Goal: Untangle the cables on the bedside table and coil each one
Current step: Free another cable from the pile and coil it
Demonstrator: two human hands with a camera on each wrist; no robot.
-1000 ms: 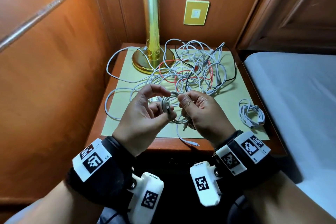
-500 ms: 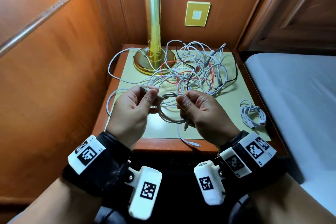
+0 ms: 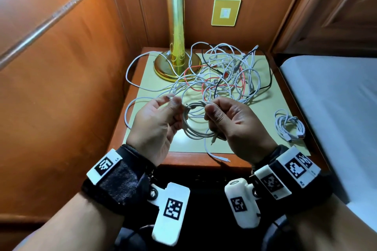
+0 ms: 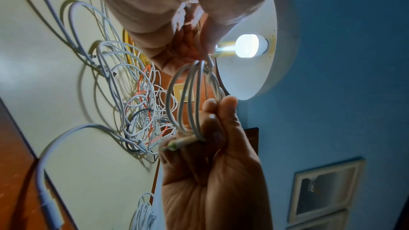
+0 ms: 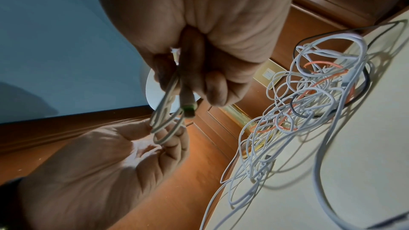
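1. Here the white cable (image 3: pixel 195 124) hangs as a small coil of several loops between the two hands, held in the air above the front edge of the bedside table (image 3: pixel 142 161).
2. It looks light and limp — thin, smooth and probably a bit slippery, so the loops would likely spring apart if let go. The safest place to take it is across all the loops at once, or by the stiffer plug; the plug joints are probably the part to spare from sharp bends.
3. The cable is white or pale grey, with a plug showing green at its tip (image 4: pixel 177 143) sticking out below the right hand's fingers.
4. The right hand (image 3: pixel 234 126) has its fingers curled round the bundle, thumb and forefinger pinching the top of the loops.
5. The left hand (image 3: pixel 157 126) pinches the other side of the coil between thumb and fingertips, seemingly at the cable's free end, with the other fingers loosely bent.
6. A separate white cable end with a small plug (image 3: pixel 221 158) lies over the table's front edge, just below the hands.
7. Behind the hands sits the tangle (image 3: pixel 224 79) — mostly white cables with a red one and a black one threaded through, spread over a pale mat (image 3: pixel 271 120) and touching the base of a brass lamp (image 3: pixel 176 26).
8. One finished coil (image 3: pixel 289 126) lies at the right of the mat, well apart from the tangle.
9. I judge much of the job remains.
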